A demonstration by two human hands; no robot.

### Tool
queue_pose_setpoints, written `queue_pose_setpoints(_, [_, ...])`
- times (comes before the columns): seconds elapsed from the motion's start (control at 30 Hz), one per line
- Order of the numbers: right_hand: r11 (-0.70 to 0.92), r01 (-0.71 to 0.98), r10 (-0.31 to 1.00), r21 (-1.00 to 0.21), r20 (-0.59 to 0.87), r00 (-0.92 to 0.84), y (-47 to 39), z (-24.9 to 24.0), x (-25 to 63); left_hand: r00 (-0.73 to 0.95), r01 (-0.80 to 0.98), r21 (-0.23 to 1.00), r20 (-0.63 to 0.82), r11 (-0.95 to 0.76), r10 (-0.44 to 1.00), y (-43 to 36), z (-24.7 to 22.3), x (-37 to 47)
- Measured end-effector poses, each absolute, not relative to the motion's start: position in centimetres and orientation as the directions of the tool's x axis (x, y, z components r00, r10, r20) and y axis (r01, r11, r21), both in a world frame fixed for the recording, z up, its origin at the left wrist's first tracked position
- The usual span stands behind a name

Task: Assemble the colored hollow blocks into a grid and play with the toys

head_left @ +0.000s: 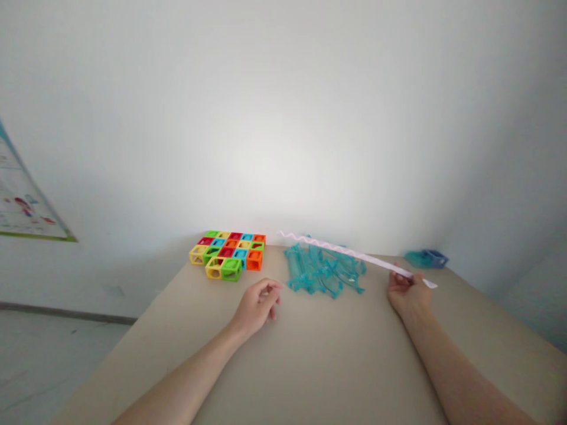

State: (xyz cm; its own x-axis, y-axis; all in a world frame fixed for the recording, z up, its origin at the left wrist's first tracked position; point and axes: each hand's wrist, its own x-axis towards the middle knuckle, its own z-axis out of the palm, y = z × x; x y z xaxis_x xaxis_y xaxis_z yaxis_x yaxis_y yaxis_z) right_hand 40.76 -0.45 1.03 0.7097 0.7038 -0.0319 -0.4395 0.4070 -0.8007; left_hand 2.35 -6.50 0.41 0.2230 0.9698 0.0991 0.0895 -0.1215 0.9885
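Currently in R hand: you've got the pale strip [341,249], R hand [411,290] clamped on it nr its right end, short tail poking out past your fingers.
Strip position: slants across the teal pcs [325,268], left tip nr the far edge of the desk [310,366]; can't tell if it touches them.
L hand: your L hand [259,304] is loosely curled, fingers a bit apart, nothing seen in it, just left of the teal pcs' near side.
Done, judging by layout: blocks [226,252] sit packed in rows at the desk's far left corner; strip is picked up.
Left, prob: strip isn't set down yet; teal pcs lie loose in an overlapping heap by the mid far edge, so they look unsorted.
Block ct: approx 17 visible, i.e. 4 yellow, 4 green, 3 red, 3 blue, 3 orange.
Strip ct: 1.
Teal ct: several, too tangled to count.
Far right corner: 1 blue cube [436,258], w/ a blurry teal item [415,258] right beside it; no. of pcs there unclear.
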Motion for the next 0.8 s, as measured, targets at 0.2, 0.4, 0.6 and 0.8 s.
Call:
queue_pose_setpoints(0.2, [0.413, -0.554, 0.731, -0.723, -0.100, 0.675, 3.2, 1.9, 41.4, 0.284, 0.162, 0.973, 0.114, -0.165, 0.952, -6.0, 0.2, 2.2])
queue_pose_setpoints(0.4, [0.297, -0.593, 0.829, -0.748, -0.106, 0.549, 5.6, 1.7, 40.7, 0.305, 0.153, 0.981, 0.071, -0.122, 0.950, -5.6, 0.2, 1.6])
queue_pose_setpoints(0.6, [0.176, -0.535, 0.874, -0.827, -0.119, 0.471, 6.4, 0.8, 39.9, 0.304, 0.172, 0.978, 0.063, -0.120, 0.950, -5.6, 0.4, 1.6])
queue_pose_setpoints(0.8, [0.290, -0.303, 0.787, -0.908, 0.045, 0.615, 5.7, -0.3, 38.7, 0.202, 0.248, 0.950, 0.141, -0.190, 0.969, -5.3, 0.6, 1.1])
